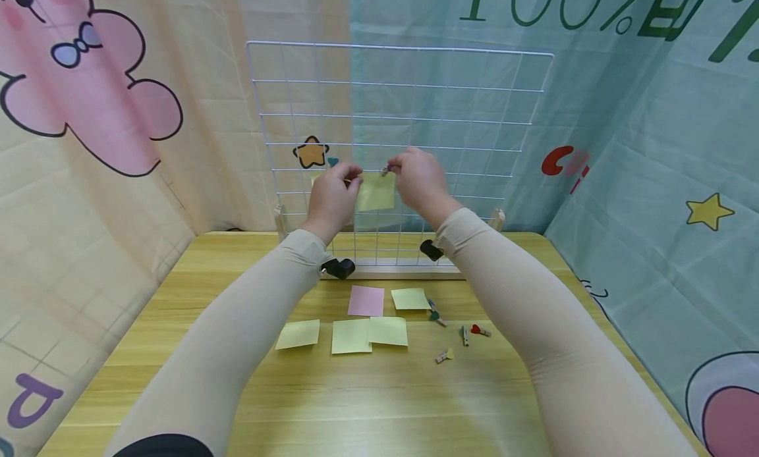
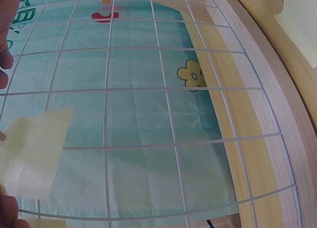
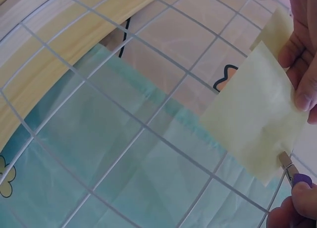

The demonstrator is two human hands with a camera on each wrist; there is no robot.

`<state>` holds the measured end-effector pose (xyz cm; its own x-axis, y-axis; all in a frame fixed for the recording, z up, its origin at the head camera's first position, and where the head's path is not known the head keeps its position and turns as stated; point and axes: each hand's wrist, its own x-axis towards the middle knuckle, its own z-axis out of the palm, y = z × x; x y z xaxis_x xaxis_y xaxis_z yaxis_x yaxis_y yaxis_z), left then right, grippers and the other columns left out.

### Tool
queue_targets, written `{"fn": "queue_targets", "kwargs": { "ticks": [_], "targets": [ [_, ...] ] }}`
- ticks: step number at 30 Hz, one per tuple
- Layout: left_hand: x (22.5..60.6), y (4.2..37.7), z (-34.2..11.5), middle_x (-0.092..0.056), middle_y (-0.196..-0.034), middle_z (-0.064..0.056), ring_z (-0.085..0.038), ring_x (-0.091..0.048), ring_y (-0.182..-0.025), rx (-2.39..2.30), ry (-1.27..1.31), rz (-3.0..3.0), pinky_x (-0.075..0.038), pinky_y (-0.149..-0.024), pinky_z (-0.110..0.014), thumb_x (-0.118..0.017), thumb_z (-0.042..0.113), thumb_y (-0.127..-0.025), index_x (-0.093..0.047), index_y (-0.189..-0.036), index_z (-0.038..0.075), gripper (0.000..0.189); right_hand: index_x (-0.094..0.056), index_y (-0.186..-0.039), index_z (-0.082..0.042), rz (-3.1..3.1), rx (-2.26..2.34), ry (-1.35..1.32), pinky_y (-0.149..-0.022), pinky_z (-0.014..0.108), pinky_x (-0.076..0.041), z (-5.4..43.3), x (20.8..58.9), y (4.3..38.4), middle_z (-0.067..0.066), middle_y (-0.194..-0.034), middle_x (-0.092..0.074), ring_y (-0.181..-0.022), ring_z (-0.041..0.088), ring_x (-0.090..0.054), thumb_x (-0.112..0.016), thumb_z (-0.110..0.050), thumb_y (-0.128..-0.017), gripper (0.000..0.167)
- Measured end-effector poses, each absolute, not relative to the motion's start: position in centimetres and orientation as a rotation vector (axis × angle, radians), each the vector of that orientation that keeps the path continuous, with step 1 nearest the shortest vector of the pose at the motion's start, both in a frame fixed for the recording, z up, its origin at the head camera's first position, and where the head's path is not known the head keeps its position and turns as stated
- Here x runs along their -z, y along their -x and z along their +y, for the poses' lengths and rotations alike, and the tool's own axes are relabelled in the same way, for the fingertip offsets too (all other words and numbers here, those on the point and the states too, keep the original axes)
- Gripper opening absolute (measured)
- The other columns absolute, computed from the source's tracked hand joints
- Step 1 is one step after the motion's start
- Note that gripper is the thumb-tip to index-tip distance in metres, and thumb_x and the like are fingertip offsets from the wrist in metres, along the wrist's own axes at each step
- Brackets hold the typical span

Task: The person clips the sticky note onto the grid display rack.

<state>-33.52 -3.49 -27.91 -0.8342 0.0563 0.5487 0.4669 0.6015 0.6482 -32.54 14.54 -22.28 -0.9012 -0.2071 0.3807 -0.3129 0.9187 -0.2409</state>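
Observation:
A yellow sticky note (image 1: 376,192) is up against the white wire grid (image 1: 409,120). My left hand (image 1: 333,197) pinches its left edge near the top; in the right wrist view the thumb lies at the border of that note (image 3: 255,111). With thumb and fingers, my right hand (image 1: 422,180) pinches a small wooden clothespin (image 3: 286,162) with a purple top, its jaws at the note's upper right corner. Partly behind my left hand, another yellow note (image 3: 275,32) is on the grid, with a teal-topped clothespin (image 1: 333,161) above it.
On the wooden table (image 1: 367,404) lie several yellow notes (image 1: 351,336) and a pink note (image 1: 365,301). Several small clothespins (image 1: 465,336) are scattered to their right, one with a red top (image 1: 479,330). The grid stands in a wooden base (image 1: 391,272), with printed curtains (image 1: 640,147) around.

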Motion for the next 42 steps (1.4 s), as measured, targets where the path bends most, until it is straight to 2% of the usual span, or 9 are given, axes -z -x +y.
{"fn": "queue_targets", "kwargs": {
  "ticks": [5, 19, 24, 31, 38, 42],
  "targets": [
    [27.9, 33.5, -3.5, -0.076, -0.116, -0.008, -0.023, -0.072, -0.103, 1.142, 0.415, -2.350, -0.061, -0.090, -0.038, -0.064, 0.016, -0.107, -0.073, -0.120, 0.008, 0.018, -0.074, -0.131, -0.013, -2.726, -0.375, -0.392, -0.104, 0.042, -0.057, 14.5, 22.4, 32.9, 0.006, -0.131, -0.070, -0.122, 0.027, -0.066, -0.051, -0.020, -0.112, 0.031],
    [28.0, 33.4, -3.3, -0.076, -0.116, -0.008, -0.023, -0.072, -0.102, 1.138, 0.416, -2.319, -0.062, -0.089, -0.037, -0.064, 0.016, -0.107, -0.073, -0.120, 0.008, 0.018, -0.075, -0.131, -0.013, -2.714, -0.352, -0.376, -0.100, 0.041, -0.058, 14.2, 22.2, 32.9, 0.006, -0.130, -0.070, -0.119, 0.026, -0.067, -0.051, -0.016, -0.111, 0.031],
    [28.1, 33.6, -3.3, -0.076, -0.116, -0.008, -0.023, -0.072, -0.102, 1.144, 0.419, -2.317, -0.062, -0.089, -0.037, -0.063, 0.016, -0.107, -0.072, -0.120, 0.008, 0.018, -0.073, -0.133, -0.013, -2.702, -0.375, -0.382, -0.096, 0.044, -0.058, 14.4, 22.6, 33.0, 0.007, -0.126, -0.072, -0.115, 0.028, -0.068, -0.050, -0.020, -0.112, 0.032],
    [28.1, 33.4, -3.4, -0.076, -0.116, -0.009, -0.023, -0.071, -0.103, 1.165, 0.408, -2.325, -0.062, -0.089, -0.037, -0.064, 0.015, -0.106, -0.072, -0.120, 0.008, 0.018, -0.073, -0.135, -0.016, -2.671, -0.483, -0.403, -0.099, 0.044, -0.057, 14.5, 23.2, 33.0, 0.005, -0.131, -0.075, -0.118, 0.028, -0.071, -0.048, -0.024, -0.113, 0.034],
    [28.2, 33.5, -3.4, -0.076, -0.116, -0.009, -0.023, -0.072, -0.103, 1.155, 0.406, -2.318, -0.062, -0.090, -0.037, -0.064, 0.014, -0.106, -0.073, -0.119, 0.007, 0.018, -0.076, -0.126, -0.015, -2.658, -0.483, -0.413, -0.095, 0.044, -0.059, 14.4, 22.8, 33.1, 0.004, -0.123, -0.078, -0.113, 0.027, -0.073, -0.048, -0.022, -0.112, 0.032],
    [28.1, 33.4, -3.3, -0.076, -0.116, -0.009, -0.023, -0.072, -0.102, 1.154, 0.404, -2.314, -0.062, -0.089, -0.037, -0.064, 0.014, -0.106, -0.073, -0.119, 0.007, 0.017, -0.076, -0.125, -0.015, -2.682, -0.456, -0.404, -0.092, 0.044, -0.059, 14.4, 22.5, 33.2, 0.004, -0.124, -0.078, -0.112, 0.027, -0.072, -0.046, -0.018, -0.112, 0.033]
  ]
}}
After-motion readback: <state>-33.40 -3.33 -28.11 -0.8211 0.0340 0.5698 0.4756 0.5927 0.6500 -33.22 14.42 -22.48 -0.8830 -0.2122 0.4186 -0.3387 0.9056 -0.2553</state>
